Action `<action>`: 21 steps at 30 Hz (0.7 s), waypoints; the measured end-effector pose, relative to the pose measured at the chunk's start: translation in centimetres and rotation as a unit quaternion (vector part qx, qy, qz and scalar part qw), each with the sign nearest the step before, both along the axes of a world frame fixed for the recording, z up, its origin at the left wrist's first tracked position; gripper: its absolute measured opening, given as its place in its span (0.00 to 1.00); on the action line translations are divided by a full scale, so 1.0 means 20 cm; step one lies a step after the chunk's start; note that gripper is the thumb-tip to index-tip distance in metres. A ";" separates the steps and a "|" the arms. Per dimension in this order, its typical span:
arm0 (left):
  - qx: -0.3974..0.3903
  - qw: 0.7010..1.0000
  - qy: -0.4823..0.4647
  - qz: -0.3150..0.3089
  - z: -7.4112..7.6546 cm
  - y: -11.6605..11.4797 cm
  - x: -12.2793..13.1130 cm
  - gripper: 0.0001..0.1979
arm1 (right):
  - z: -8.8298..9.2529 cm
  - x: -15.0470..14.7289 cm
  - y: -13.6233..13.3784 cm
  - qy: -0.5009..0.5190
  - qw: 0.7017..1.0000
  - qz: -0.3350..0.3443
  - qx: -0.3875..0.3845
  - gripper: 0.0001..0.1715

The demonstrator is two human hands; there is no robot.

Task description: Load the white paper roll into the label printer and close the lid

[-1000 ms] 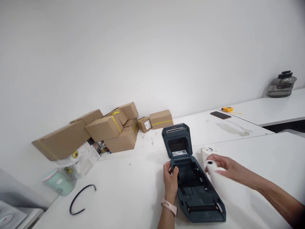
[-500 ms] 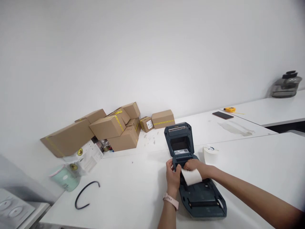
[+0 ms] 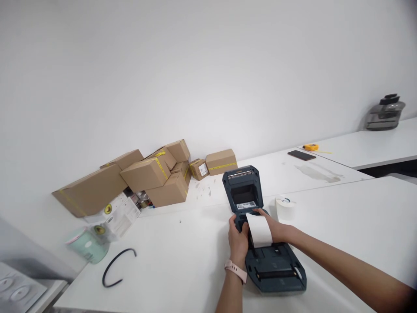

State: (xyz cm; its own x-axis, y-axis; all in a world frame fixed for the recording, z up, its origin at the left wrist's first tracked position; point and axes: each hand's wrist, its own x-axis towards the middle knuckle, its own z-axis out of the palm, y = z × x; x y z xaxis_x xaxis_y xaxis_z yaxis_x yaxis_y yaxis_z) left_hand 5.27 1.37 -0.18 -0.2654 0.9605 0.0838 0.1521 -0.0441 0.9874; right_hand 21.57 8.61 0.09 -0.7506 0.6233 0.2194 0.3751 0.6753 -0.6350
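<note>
A dark label printer [image 3: 275, 265] lies open on the white table, its lid [image 3: 243, 189] tipped up at the far end. My left hand [image 3: 238, 241], with a pink wristband [image 3: 236, 270], is closed around the printer's left side, the thumb reaching inside. A strip of white label paper [image 3: 259, 230] rises out of the middle compartment. Bent behind the paper's right edge is my right hand [image 3: 275, 228], which appears to grip it. The paper hides part of that hand, and some fingertips show near the lid's hinge. A white paper roll [image 3: 286, 210] stands right of the printer.
Cardboard boxes [image 3: 146, 174] are piled against the wall at left. Near them are a mint-green tub [image 3: 87, 245] and a curved black strip [image 3: 109, 267]. A phone [image 3: 301, 155] and a yellow tape measure [image 3: 310, 147] lie at back right, before a grey translucent jug [image 3: 385, 114].
The label paper has lifted and now stands more upright. My right hand has shifted, with its fingertips now up by the hinge. My left hand stays on the printer's side.
</note>
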 end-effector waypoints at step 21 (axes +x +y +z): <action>0.007 1.000 -0.018 0.014 0.03 -0.02 0.01 0.27 | 0.03 0.01 0.02 -0.085 0.993 0.038 0.065 0.08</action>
State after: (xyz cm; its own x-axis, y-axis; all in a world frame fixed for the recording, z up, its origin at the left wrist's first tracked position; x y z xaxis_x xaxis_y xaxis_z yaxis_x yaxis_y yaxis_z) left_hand 5.42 0.92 0.34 -0.2951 0.9514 0.0874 0.1170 -0.0548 0.9916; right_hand 21.67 9.03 0.71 -0.8279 0.5373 0.1611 0.4135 0.7787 -0.4718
